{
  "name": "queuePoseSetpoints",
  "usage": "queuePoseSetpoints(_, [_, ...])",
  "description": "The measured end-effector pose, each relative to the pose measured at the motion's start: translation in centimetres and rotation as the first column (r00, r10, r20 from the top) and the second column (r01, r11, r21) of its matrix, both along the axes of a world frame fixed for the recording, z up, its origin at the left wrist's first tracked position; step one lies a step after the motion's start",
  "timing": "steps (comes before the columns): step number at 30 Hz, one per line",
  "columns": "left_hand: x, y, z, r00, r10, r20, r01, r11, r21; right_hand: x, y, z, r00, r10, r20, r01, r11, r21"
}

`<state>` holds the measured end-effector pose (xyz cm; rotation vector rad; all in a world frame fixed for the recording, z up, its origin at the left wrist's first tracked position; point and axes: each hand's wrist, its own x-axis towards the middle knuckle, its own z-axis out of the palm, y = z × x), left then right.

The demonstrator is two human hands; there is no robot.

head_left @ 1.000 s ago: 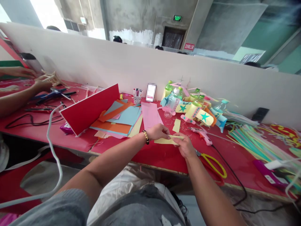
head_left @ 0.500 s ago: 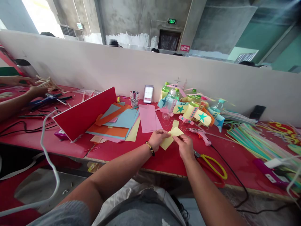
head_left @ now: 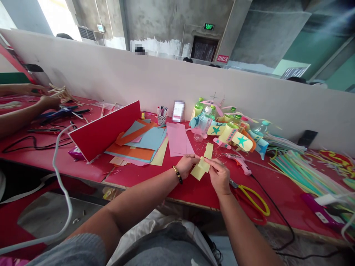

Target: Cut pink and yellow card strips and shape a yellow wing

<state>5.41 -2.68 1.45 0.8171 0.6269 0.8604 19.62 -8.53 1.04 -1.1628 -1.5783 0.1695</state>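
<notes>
Both hands pinch one small piece of yellow paper (head_left: 204, 164) above the red table's front part. My left hand (head_left: 187, 165), with a beaded bracelet at the wrist, is closed on its left edge. Fingers and thumb of my right hand (head_left: 220, 176) are closed on the right edge. Beneath and beyond it lies a yellow paper strip (head_left: 209, 149); whether the lower yellow part belongs to the held piece I cannot tell. To the right are a pink glue gun (head_left: 240, 164) and yellow-handled scissors (head_left: 253, 195).
Bottle airplanes with paper wings (head_left: 229, 129) stand behind the hands. Coloured paper sheets (head_left: 144, 142) and a red board (head_left: 108, 129) are on the left, pink sheets (head_left: 178, 138) nearer. A phone (head_left: 178, 111) leans at the back. Another person's hands (head_left: 47, 99) work at far left.
The yellow paper between my hands now looks narrower, folded or turned, and more of the yellow strip behind it shows. The whole view has shifted slightly.
</notes>
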Motion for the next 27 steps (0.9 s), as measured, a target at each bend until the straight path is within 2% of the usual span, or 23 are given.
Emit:
queuePoseSetpoints(13, [-0.3,-0.1,0.6,1.0,-0.019,0.002,0.019,0.998,0.06,0.2,0.2,-0.2,1.0,0.006,0.021,-0.006,1.0,0.006])
queuePoseSetpoints(17, [-0.4,-0.1,0.8,0.999,-0.011,-0.047,0.017,0.993,0.114,0.1,0.1,0.0,1.0,0.008,-0.005,-0.008,1.0,-0.003])
queuePoseSetpoints(22, [-0.3,0.0,0.5,0.997,0.025,-0.066,-0.014,0.988,0.153,0.2,0.2,0.0,0.994,0.029,-0.102,-0.034,0.998,-0.051])
queuePoseSetpoints(27, [-0.3,0.2,0.5,0.997,0.04,-0.069,-0.027,0.984,0.178,0.6,0.5,-0.9,0.947,0.025,-0.321,-0.079,0.985,-0.156])
